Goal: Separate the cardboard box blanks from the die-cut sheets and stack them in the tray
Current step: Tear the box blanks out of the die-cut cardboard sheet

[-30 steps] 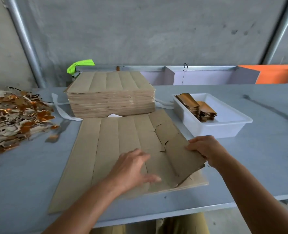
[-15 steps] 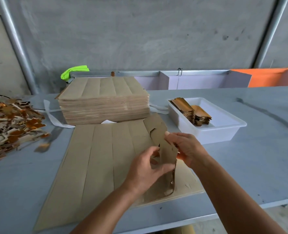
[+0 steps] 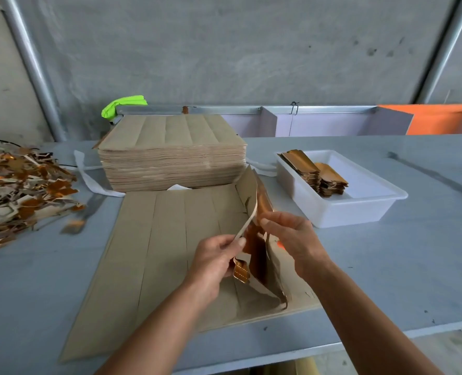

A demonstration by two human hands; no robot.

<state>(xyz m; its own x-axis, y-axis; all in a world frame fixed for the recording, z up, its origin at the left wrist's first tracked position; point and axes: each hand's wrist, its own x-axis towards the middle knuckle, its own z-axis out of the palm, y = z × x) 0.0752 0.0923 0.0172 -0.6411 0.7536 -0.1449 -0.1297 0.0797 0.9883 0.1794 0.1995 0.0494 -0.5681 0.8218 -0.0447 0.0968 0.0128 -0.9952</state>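
A brown die-cut sheet (image 3: 170,247) lies flat on the grey table in front of me. Its rightmost strip (image 3: 255,201) is torn loose and stands lifted on edge, showing an orange-gold printed face. My left hand (image 3: 216,255) pinches a thin pale waste strip (image 3: 247,223) at the lifted piece's edge. My right hand (image 3: 289,236) pinches the lifted cardboard from the right. A white plastic tray (image 3: 359,207) at the right holds two short stacks of gold box blanks (image 3: 316,171).
A thick pile of uncut brown sheets (image 3: 170,155) stands behind the flat sheet. Torn scrap trimmings (image 3: 16,190) are heaped at the left. A white strap (image 3: 89,180) lies beside the pile. The table's front edge runs just below my forearms.
My right hand lifted the torn right strip off the sheet and stood it on edge. My left hand left the flat sheet and took hold of the strip's edge trim.
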